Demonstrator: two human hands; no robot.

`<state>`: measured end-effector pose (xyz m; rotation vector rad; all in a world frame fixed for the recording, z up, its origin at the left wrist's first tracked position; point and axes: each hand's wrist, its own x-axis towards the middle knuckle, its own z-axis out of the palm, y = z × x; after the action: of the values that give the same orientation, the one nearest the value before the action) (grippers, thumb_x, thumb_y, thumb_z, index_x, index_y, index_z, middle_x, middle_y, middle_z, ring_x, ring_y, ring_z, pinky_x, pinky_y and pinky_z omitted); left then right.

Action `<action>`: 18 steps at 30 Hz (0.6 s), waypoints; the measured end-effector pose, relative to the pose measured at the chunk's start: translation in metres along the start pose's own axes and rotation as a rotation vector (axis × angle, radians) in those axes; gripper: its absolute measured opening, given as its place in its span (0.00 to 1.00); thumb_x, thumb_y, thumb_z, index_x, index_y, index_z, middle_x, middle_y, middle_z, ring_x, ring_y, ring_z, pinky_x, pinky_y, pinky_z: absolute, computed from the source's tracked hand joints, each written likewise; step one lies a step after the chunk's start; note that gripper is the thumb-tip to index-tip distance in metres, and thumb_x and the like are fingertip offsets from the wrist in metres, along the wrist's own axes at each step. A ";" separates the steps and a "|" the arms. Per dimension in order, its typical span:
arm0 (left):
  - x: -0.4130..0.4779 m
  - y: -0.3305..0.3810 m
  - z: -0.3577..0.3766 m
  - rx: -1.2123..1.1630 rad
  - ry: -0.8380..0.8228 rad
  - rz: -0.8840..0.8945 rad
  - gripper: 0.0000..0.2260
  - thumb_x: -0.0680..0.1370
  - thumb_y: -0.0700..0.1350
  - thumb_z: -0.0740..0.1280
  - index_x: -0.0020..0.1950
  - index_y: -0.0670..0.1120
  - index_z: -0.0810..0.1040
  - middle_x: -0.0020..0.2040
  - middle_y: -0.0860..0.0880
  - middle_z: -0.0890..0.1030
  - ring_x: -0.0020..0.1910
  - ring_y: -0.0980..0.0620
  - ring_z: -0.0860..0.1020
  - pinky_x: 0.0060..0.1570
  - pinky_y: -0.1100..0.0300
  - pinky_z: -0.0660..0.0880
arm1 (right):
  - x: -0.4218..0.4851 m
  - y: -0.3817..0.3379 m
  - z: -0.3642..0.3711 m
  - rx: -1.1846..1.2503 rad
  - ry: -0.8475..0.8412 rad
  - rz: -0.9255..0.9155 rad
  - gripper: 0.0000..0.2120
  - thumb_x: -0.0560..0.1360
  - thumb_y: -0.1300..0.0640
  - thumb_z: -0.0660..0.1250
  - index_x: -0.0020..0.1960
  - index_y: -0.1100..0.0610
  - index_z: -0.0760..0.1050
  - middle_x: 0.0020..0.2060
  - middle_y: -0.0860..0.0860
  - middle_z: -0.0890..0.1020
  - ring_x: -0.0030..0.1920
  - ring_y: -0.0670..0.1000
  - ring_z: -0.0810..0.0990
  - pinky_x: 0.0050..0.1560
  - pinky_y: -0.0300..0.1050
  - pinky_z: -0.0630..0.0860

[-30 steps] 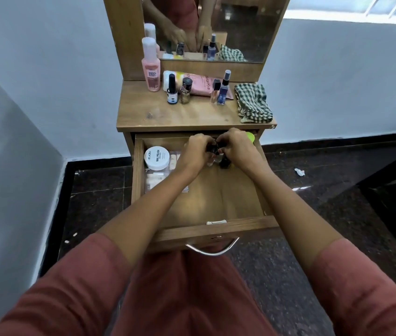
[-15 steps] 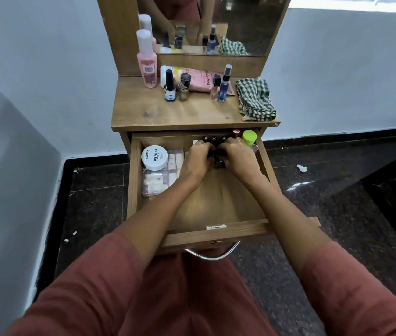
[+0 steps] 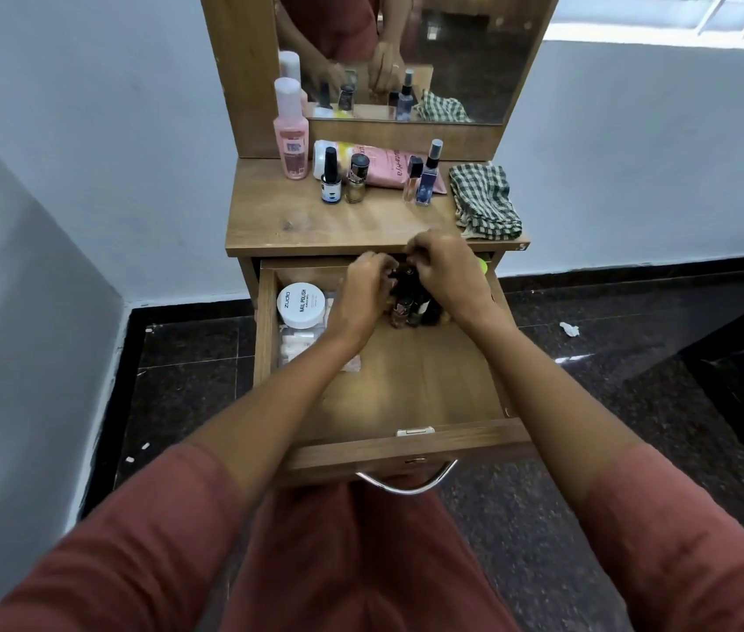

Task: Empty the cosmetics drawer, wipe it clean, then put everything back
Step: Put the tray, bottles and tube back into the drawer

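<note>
You're reaching both hands into the open drawer: plain wood, pulled out under the tabletop, metal handle at the front. Your left hand and right hand are curling their fingers round a bunch of small dark bottles near the drawer's back edge, right of middle. The bottles are standing upright, with dark caps and brownish glass, half hidden by your fingers. A white jar is sitting in the back left corner on a clear packet. A green cap is peeking out at the back right corner. A pink bottle and tube are sitting along the tabletop's rear edge, with a checked cloth at its right edge.
</note>
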<state>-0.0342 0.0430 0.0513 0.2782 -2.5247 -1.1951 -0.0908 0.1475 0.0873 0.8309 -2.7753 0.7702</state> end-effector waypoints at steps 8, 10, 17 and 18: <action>0.054 0.003 -0.070 0.048 0.326 0.170 0.09 0.76 0.34 0.60 0.55 0.38 0.75 0.52 0.40 0.78 0.51 0.47 0.75 0.52 0.60 0.71 | 0.061 -0.043 -0.008 0.139 0.104 -0.063 0.11 0.73 0.67 0.63 0.55 0.65 0.77 0.51 0.61 0.79 0.53 0.56 0.77 0.51 0.36 0.68; 0.068 0.002 -0.077 0.090 0.354 0.164 0.12 0.76 0.33 0.60 0.59 0.39 0.74 0.57 0.40 0.76 0.56 0.46 0.74 0.57 0.58 0.71 | 0.072 -0.047 -0.007 0.146 0.084 -0.060 0.15 0.73 0.69 0.62 0.59 0.64 0.76 0.54 0.60 0.78 0.55 0.55 0.76 0.51 0.33 0.67; 0.098 0.000 -0.082 0.155 0.247 0.090 0.15 0.77 0.36 0.60 0.64 0.42 0.73 0.62 0.44 0.77 0.61 0.49 0.74 0.56 0.64 0.67 | 0.097 -0.054 0.007 0.102 -0.005 -0.092 0.18 0.73 0.64 0.64 0.63 0.61 0.73 0.57 0.57 0.77 0.58 0.55 0.75 0.58 0.49 0.72; 0.097 0.000 -0.081 0.140 0.227 0.099 0.14 0.77 0.35 0.60 0.62 0.41 0.75 0.59 0.44 0.78 0.58 0.49 0.75 0.53 0.64 0.69 | 0.098 -0.053 0.009 0.105 -0.006 -0.096 0.16 0.73 0.64 0.65 0.60 0.61 0.75 0.55 0.58 0.78 0.56 0.56 0.76 0.56 0.51 0.73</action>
<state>-0.0936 -0.0454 0.1203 0.3007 -2.3963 -0.8976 -0.1431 0.0586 0.1296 0.9783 -2.6976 0.9034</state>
